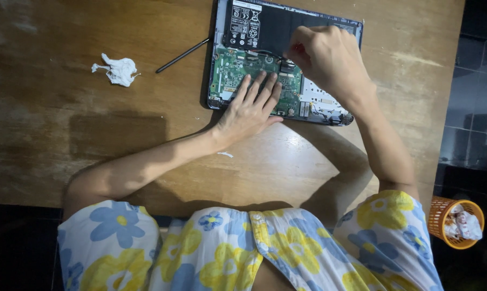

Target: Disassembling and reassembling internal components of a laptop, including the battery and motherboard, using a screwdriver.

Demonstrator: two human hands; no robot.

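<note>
On scuffed wooden table [65, 134], left hand [249, 110] flat on opened laptop's [319, 99] green board, right hand [327, 59] pinching something small and red

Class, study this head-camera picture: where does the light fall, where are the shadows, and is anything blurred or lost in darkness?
Head view: light falls brightest on the wooden table below the opened laptop, with a faint sheen; soft arm shadows lie beside the left hand and under the right hand; the floor edges sink into darkness; focus looks fairly sharp, slightly soft at the flowered clothing.
</note>
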